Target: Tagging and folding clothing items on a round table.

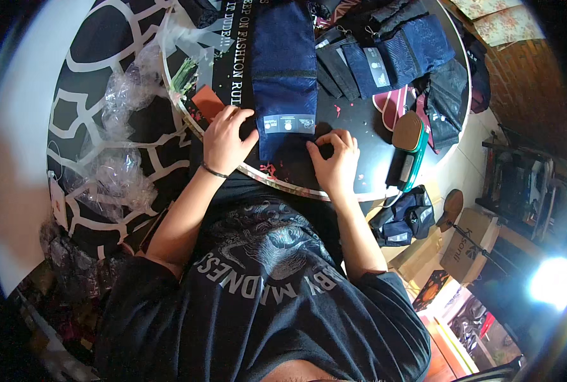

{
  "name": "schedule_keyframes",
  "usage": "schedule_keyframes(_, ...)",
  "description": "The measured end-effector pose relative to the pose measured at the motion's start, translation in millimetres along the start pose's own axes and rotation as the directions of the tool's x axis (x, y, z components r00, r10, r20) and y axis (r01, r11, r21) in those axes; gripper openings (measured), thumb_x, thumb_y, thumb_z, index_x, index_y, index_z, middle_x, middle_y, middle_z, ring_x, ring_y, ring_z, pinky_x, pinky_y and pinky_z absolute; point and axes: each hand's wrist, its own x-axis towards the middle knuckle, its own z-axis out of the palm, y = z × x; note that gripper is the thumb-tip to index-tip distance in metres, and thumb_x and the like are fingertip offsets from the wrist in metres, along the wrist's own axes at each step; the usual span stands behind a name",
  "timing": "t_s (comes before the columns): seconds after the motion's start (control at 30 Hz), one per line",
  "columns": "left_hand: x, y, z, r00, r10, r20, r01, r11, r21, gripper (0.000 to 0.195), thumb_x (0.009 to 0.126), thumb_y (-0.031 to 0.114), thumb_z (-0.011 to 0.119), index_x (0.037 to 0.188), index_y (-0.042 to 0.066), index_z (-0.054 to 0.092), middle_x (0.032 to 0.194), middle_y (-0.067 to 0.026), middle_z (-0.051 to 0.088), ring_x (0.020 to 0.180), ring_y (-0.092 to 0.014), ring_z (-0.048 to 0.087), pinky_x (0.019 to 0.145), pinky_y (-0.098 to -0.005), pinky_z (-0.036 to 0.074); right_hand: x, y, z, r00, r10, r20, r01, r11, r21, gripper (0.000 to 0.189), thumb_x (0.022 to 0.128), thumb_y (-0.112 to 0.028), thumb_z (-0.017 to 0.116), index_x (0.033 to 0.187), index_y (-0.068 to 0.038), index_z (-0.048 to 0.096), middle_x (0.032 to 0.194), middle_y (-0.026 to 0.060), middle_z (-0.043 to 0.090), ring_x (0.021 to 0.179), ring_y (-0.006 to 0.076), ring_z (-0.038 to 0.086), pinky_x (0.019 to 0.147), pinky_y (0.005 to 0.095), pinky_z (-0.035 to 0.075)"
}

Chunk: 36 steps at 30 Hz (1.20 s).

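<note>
A long folded strip of navy blue fabric (pixel 284 95) lies on the round black table, its near end towards me. Across its lower part runs a grey printed label (pixel 289 123). Beside its left edge is my left hand (pixel 228 138), fingers bent and apart, with a dark band on the wrist. My right hand (pixel 336 155) is at the lower right corner of the fabric, its thumb and forefinger curled close to each other; whether they pinch anything I cannot tell.
A green handheld iron (pixel 413 162) with a cable stands at the table's right edge (pixel 436 167). More folded blue and black fabric pieces (pixel 367 71) lie at the back right. An orange card (pixel 208 103) is behind my left hand. Crumpled clear plastic (pixel 121 176) lies left of the table.
</note>
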Motion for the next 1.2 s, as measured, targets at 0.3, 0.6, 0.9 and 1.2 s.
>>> schedule_keyframes(0.3, 16, -9, 2, 0.959, -0.236, 0.153, 0.278, 0.883, -0.378, 0.010, 0.090, 0.010, 0.076, 0.097, 0.006, 0.070, 0.086, -0.0088, 0.077, 0.076, -0.028, 0.075, 0.072, -0.0403, 0.059, 6, 15, -9, 0.944, 0.215, 0.251, -0.314, 0.819, 0.481, 0.026, 0.094, -0.016, 0.085, 0.109, -0.003, 0.068, 0.083, 0.0164, 0.077, 0.072, 0.0187, 0.073, 0.064, 0.0345, 0.051)
schedule_keyframes(0.6, 23, 7, -40, 0.990, 0.122, 0.073, -0.132, 0.979, 0.153, 0.034, 0.089, 0.021, 0.077, 0.118, 0.008, 0.065, 0.111, -0.0117, 0.072, 0.107, -0.033, 0.071, 0.091, -0.0460, 0.057, 14, -17, -36, 0.946, 0.170, 0.276, -0.121, 0.975, -0.186, 0.044, 0.089, -0.034, 0.091, 0.114, -0.006, 0.067, 0.081, 0.0145, 0.076, 0.073, 0.0313, 0.074, 0.068, 0.0436, 0.054)
schedule_keyframes(0.9, 45, -10, 9, 0.817, 0.429, 0.386, -0.503, 0.857, 0.111, 0.114, 0.086, 0.062, 0.078, 0.175, 0.011, 0.029, 0.183, -0.0170, 0.023, 0.169, -0.037, 0.020, 0.136, -0.0625, 0.014, 34, -8, 26, 0.870, -0.402, 0.285, 0.464, 0.864, -0.197, 0.124, 0.083, -0.071, 0.078, 0.173, -0.001, 0.029, 0.178, 0.0261, 0.028, 0.167, 0.0415, 0.025, 0.134, 0.0620, 0.020)
schedule_keyframes(1.2, 74, -7, 11, 0.967, 0.247, -0.061, -0.254, 0.930, -0.267, 0.045, 0.103, 0.027, 0.072, 0.143, 0.007, 0.068, 0.152, -0.0156, 0.063, 0.141, -0.037, 0.059, 0.122, -0.0498, 0.043, 36, 6, 16, 0.972, -0.234, 0.000, 0.229, 0.951, 0.206, 0.095, 0.086, -0.038, 0.089, 0.161, 0.001, 0.044, 0.165, 0.0299, 0.042, 0.152, 0.0494, 0.042, 0.128, 0.0559, 0.034)
